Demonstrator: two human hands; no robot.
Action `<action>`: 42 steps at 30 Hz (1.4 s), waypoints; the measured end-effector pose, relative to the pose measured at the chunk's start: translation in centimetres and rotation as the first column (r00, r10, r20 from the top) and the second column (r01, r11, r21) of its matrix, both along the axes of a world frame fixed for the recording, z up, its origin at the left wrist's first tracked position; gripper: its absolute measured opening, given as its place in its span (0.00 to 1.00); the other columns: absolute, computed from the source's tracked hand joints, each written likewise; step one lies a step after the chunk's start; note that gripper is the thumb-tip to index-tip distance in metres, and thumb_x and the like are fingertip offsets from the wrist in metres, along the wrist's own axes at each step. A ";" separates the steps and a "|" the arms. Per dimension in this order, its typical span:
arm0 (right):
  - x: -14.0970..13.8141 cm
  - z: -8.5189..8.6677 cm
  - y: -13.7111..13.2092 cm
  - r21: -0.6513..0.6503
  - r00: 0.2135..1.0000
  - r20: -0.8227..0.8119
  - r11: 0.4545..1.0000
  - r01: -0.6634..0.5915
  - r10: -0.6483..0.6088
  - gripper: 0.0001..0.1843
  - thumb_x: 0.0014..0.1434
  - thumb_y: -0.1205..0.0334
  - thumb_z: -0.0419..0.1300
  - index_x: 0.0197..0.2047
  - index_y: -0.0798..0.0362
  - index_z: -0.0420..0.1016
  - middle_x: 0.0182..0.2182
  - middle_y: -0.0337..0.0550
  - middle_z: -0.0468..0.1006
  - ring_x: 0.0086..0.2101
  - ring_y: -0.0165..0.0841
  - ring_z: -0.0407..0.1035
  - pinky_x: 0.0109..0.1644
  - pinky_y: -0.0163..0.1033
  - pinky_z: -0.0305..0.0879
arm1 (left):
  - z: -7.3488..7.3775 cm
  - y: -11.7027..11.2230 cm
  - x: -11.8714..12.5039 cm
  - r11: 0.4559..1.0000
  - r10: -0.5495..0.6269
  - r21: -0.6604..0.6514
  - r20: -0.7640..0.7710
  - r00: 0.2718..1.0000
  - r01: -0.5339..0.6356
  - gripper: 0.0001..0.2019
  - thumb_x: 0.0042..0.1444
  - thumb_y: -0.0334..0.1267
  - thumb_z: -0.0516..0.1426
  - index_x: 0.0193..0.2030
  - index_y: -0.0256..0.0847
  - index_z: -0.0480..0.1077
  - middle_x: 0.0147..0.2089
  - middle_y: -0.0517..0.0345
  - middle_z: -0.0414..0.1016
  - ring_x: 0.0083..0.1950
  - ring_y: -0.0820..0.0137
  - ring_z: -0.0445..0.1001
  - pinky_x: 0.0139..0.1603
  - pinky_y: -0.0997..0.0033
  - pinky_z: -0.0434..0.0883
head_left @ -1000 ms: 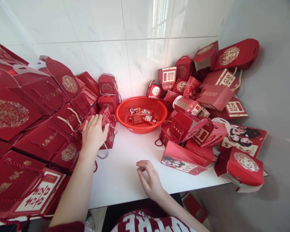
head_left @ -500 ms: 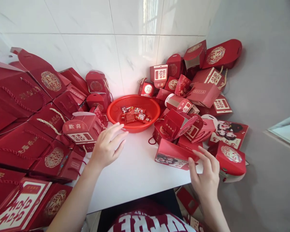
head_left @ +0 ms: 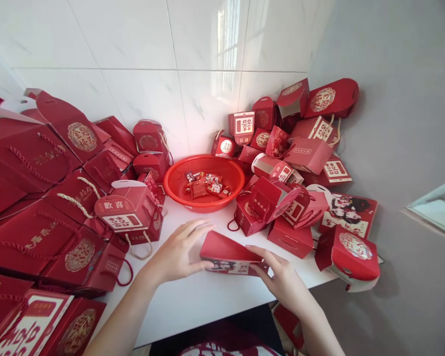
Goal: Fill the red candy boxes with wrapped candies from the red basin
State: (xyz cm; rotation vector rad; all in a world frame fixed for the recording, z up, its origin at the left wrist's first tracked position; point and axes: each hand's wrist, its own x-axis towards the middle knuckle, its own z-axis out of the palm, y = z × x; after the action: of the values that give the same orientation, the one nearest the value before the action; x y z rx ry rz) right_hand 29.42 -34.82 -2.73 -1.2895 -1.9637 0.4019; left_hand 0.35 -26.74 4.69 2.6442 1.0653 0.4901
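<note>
Flat red box [head_left: 228,253], left hand [head_left: 178,254], right hand [head_left: 284,282]

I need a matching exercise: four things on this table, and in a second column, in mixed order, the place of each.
1. wrapped sweets
2. flat red gift box
3. red basket
4. gift box with white handle

A. held between left hand and right hand
B. just left of the basket
C. inside the basket
D. on the white table, centre back

Pairs: 1-C, 2-A, 3-D, 4-B
</note>
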 end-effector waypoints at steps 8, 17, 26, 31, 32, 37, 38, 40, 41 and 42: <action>-2.5 5.5 2.5 0.162 0.977 -0.110 0.973 -0.164 0.183 0.19 0.66 0.65 0.59 0.59 0.43 0.67 0.41 0.39 0.83 0.40 0.34 0.78 0.46 0.41 0.74 | 0.2 -1.2 0.6 0.968 -0.003 -0.250 0.035 0.999 0.011 0.29 0.57 0.50 0.63 0.65 0.53 0.64 0.63 0.54 0.71 0.64 0.59 0.70 0.64 0.57 0.69; -2.5 8.4 5.1 0.304 0.977 -0.202 0.953 -0.009 0.073 0.22 0.64 0.61 0.61 0.61 0.47 0.67 0.55 0.51 0.74 0.55 0.43 0.70 0.55 0.50 0.71 | 0.3 0.5 -1.8 0.962 0.233 -0.231 0.418 0.878 -0.146 0.21 0.58 0.44 0.63 0.57 0.44 0.68 0.54 0.52 0.77 0.53 0.62 0.77 0.55 0.65 0.74; -5.4 1.5 7.5 0.431 0.897 -0.441 0.870 0.239 -0.028 0.16 0.62 0.73 0.57 0.53 0.50 0.70 0.47 0.51 0.74 0.47 0.39 0.73 0.39 0.41 0.73 | 5.8 12.8 -1.2 0.669 0.471 0.132 0.686 0.554 -0.731 0.22 0.49 0.49 0.67 0.49 0.41 0.76 0.35 0.60 0.68 0.36 0.68 0.72 0.40 0.71 0.70; -6.6 -3.9 8.9 0.463 0.978 -0.167 0.886 -0.031 0.121 0.21 0.61 0.78 0.53 0.54 0.51 0.68 0.42 0.49 0.77 0.44 0.37 0.74 0.43 0.42 0.73 | 7.0 23.9 0.6 0.639 0.654 0.020 0.513 0.556 -0.769 0.26 0.58 0.43 0.61 0.63 0.43 0.65 0.32 0.61 0.75 0.37 0.67 0.75 0.45 0.71 0.70; -6.7 -4.4 9.1 0.444 0.978 -0.155 0.895 -0.055 0.137 0.20 0.62 0.78 0.53 0.54 0.51 0.67 0.41 0.49 0.77 0.42 0.37 0.74 0.43 0.42 0.73 | 6.9 25.7 0.9 0.623 0.683 -0.003 0.489 0.543 -0.782 0.26 0.59 0.42 0.61 0.63 0.42 0.64 0.35 0.57 0.77 0.40 0.65 0.77 0.46 0.70 0.70; -6.8 -4.7 9.1 0.372 0.969 -0.183 0.924 -0.088 0.165 0.19 0.62 0.77 0.52 0.54 0.51 0.66 0.39 0.47 0.77 0.39 0.36 0.74 0.40 0.41 0.72 | 5.4 30.4 1.1 0.492 0.808 -0.102 0.423 0.410 -0.865 0.30 0.59 0.36 0.60 0.67 0.36 0.59 0.48 0.34 0.78 0.49 0.50 0.78 0.49 0.55 0.71; -6.9 -4.6 9.1 0.359 0.967 -0.194 0.929 -0.089 0.168 0.19 0.62 0.77 0.52 0.54 0.51 0.66 0.39 0.47 0.77 0.39 0.36 0.73 0.40 0.40 0.72 | 5.0 30.6 1.0 0.459 0.824 -0.113 0.424 0.375 -0.881 0.33 0.59 0.34 0.60 0.69 0.35 0.54 0.50 0.31 0.78 0.50 0.48 0.78 0.49 0.54 0.71; -6.9 -4.5 9.1 0.333 0.961 -0.216 0.938 -0.094 0.173 0.19 0.62 0.77 0.51 0.54 0.51 0.66 0.39 0.47 0.77 0.38 0.35 0.73 0.39 0.40 0.71 | 4.2 30.6 0.9 0.411 0.840 -0.121 0.436 0.323 -0.904 0.39 0.60 0.34 0.59 0.73 0.37 0.44 0.52 0.30 0.77 0.51 0.47 0.78 0.49 0.53 0.71; -7.0 -4.5 9.1 0.318 0.958 -0.227 0.943 -0.095 0.174 0.19 0.62 0.77 0.51 0.53 0.50 0.65 0.39 0.47 0.77 0.38 0.35 0.73 0.39 0.40 0.71 | 3.8 30.4 0.9 0.401 0.838 -0.114 0.446 0.314 -0.909 0.40 0.60 0.34 0.58 0.74 0.38 0.41 0.51 0.32 0.78 0.51 0.48 0.78 0.50 0.54 0.71; -7.0 -4.6 9.1 0.303 0.956 -0.236 0.948 -0.097 0.173 0.19 0.62 0.77 0.51 0.53 0.50 0.65 0.39 0.47 0.77 0.37 0.35 0.73 0.39 0.40 0.71 | 3.5 30.2 0.8 0.398 0.832 -0.100 0.457 0.314 -0.912 0.40 0.61 0.35 0.58 0.74 0.40 0.40 0.50 0.35 0.79 0.50 0.50 0.79 0.50 0.55 0.71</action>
State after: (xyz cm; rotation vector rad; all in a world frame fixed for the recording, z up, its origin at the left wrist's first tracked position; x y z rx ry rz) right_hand 22.42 -25.76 -7.30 -0.8723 -1.8136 0.3182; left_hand 1.19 3.50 8.16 1.5798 2.3174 1.3677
